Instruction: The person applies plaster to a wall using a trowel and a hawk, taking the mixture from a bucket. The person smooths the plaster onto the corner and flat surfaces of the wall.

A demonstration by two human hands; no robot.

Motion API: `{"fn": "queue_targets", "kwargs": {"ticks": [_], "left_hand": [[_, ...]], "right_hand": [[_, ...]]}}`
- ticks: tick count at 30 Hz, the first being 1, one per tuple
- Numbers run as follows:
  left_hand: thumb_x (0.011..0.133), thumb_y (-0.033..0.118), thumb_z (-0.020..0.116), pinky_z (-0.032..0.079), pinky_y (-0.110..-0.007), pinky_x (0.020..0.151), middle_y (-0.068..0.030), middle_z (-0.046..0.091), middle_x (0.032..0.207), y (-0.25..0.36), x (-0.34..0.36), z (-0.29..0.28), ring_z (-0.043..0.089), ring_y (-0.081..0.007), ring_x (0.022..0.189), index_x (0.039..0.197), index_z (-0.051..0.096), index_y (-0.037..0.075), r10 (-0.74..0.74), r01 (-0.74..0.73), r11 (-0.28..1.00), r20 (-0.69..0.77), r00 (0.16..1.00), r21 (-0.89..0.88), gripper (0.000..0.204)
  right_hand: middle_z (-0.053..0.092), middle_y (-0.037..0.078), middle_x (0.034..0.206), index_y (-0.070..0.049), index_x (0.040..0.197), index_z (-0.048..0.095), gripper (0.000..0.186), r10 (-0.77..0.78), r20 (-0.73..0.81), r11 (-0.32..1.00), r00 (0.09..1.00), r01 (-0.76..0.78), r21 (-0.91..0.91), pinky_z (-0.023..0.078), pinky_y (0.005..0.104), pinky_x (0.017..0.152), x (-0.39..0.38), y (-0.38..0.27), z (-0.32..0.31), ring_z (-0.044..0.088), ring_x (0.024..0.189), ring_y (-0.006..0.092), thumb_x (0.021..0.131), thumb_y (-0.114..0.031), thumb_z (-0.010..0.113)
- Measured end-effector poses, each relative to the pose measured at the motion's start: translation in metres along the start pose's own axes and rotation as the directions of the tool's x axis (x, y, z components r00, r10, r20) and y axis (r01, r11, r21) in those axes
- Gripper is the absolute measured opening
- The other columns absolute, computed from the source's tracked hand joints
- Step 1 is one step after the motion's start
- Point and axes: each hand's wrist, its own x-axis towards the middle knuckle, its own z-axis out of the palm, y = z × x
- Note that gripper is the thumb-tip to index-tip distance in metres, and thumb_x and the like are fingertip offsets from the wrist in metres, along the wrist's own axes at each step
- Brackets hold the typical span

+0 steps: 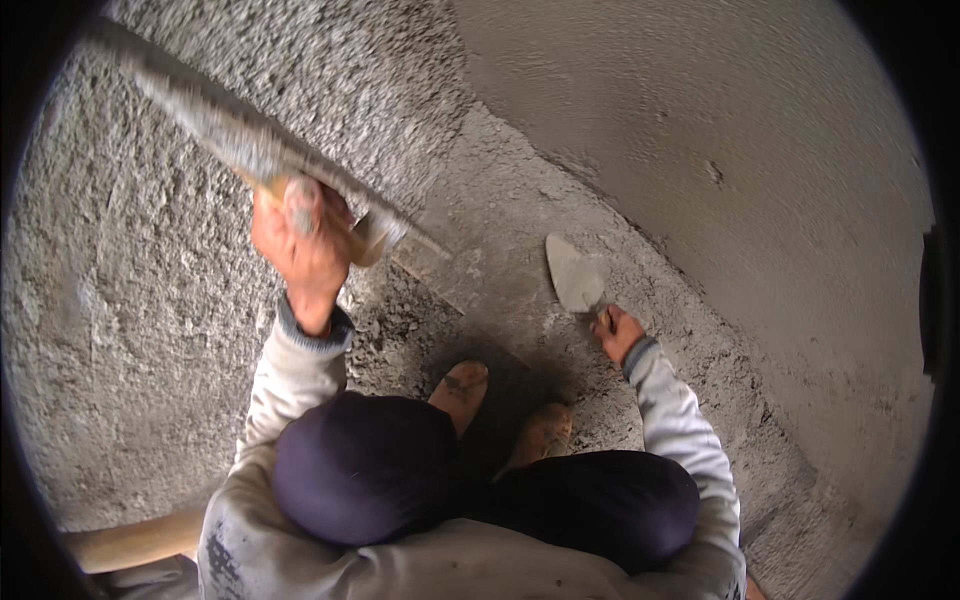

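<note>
My left hand [305,240] is closed around the handle of a long plastering float [230,135], held at a slant across the upper left. Wet mortar smears the float and my thumb, and motion blurs both. Whether the float's face touches the rough surface behind it, I cannot tell. At centre right, my right hand [617,333] grips the short handle of a pointed trowel [575,272]. Its grey, mortar-coated blade points up and to the left, over a strip of rough mortar. The two tools are apart.
Coarse, lumpy mortar [120,330] covers the left side. Smoother grey plaster [740,130] spreads over the upper right, bounded by a diagonal edge. Loose mortar [395,325] lies by my feet [462,390]. A wooden pole [135,542] shows at lower left.
</note>
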Motion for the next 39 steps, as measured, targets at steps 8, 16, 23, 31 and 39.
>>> {"fn": "queue_targets", "kwargs": {"ticks": [8,16,23,31,39], "left_hand": [[0.100,0.026,0.034,0.041,-0.037,0.075,-0.0137,0.057,0.097,0.044,-0.064,-0.110,0.054,-0.0265,0.084,0.103,0.057,0.000,0.098,-0.221,0.572,0.201,0.975,0.790,0.035],[0.100,0.030,0.033,0.041,-0.039,0.084,-0.0173,0.055,0.108,0.057,-0.099,-0.135,0.054,-0.0277,0.097,0.113,0.055,-0.004,-0.118,0.165,0.809,-0.120,0.986,0.563,0.042],[0.097,0.027,0.039,0.040,-0.036,0.080,-0.0140,0.055,0.102,0.037,-0.119,-0.125,0.053,-0.0260,0.091,0.105,0.054,-0.003,-0.179,0.235,0.874,-0.169,0.969,0.426,0.035],[0.084,0.026,0.058,0.038,-0.028,0.061,-0.0045,0.055,0.073,0.051,-0.079,-0.092,0.050,-0.0140,0.066,0.077,0.056,0.000,-0.258,0.303,0.917,-0.193,0.946,0.259,0.027],[0.081,0.027,0.065,0.040,-0.024,0.063,-0.0031,0.054,0.077,0.046,-0.082,-0.078,0.050,-0.0114,0.068,0.093,0.051,-0.001,-0.344,0.358,0.933,-0.204,0.917,0.034,0.034]], "right_hand": [[0.062,0.027,0.097,0.000,0.107,0.055,0.038,-0.085,-0.202,0.996,0.976,0.077,-0.048,0.047,0.0454,0.083,0.197,-0.116,0.039,0.059,0.094,0.0434,0.079,-0.024,0.060],[0.062,0.027,0.096,-0.003,0.115,0.056,0.042,-0.235,-0.244,0.971,0.941,0.237,-0.021,0.048,0.0460,0.081,0.191,-0.108,0.048,0.060,0.091,0.0438,0.079,-0.025,0.059],[0.060,0.022,0.095,-0.007,0.112,0.052,0.038,-0.353,-0.206,0.907,0.913,0.280,-0.315,0.049,0.0488,0.076,0.102,-0.091,0.016,0.062,0.080,0.0418,0.078,-0.020,0.061],[0.058,0.021,0.095,-0.003,0.112,0.048,0.028,-0.325,-0.272,0.813,0.906,0.120,-0.570,0.054,0.0427,0.065,0.119,-0.131,-0.015,0.065,0.079,0.0369,0.085,-0.007,0.051],[0.057,0.028,0.113,0.004,0.118,0.043,0.038,-0.239,0.097,0.691,0.966,0.240,-0.682,0.052,0.0447,0.077,0.203,-0.135,-0.005,0.063,0.093,0.0393,0.081,-0.004,0.051]]}}
